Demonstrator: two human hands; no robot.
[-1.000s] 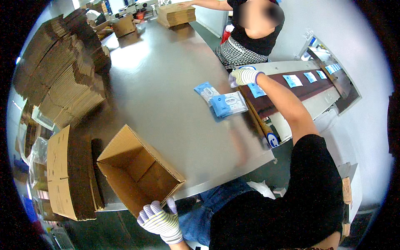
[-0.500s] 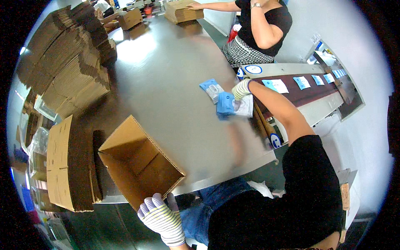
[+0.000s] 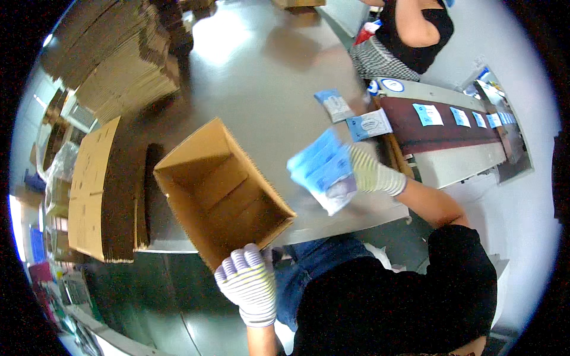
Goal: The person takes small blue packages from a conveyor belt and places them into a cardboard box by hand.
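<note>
An open-topped cardboard box [image 3: 197, 148] stands at the table's near edge, its inside bare in what shows. My left hand [image 3: 249, 288], in a striped glove, is closed on the box's near rim. Over the table to the right of the box, my gloved right hand [image 3: 373, 170] grips several blue-and-white packets [image 3: 320, 163] bunched together; they are somewhat blurred. Beyond that hand, one blue-and-white packet [image 3: 334, 107] lies flat on the table, and another packet [image 3: 369, 124] lies beside it near the end of the conveyor.
On the right, a dark red conveyor belt [image 3: 409, 135] carries a row of packets [image 3: 428, 114]. Flattened cartons [image 3: 127, 83] are stacked at the far left, with a nearer carton stack [image 3: 92, 196] by the box. A person [image 3: 409, 35] is across the metal table [image 3: 267, 101].
My right hand has lifted packets off the table by the conveyor and brought them nearer, toward the box. Another packet now lies by the belt's end. My left hand keeps hold of the box.
</note>
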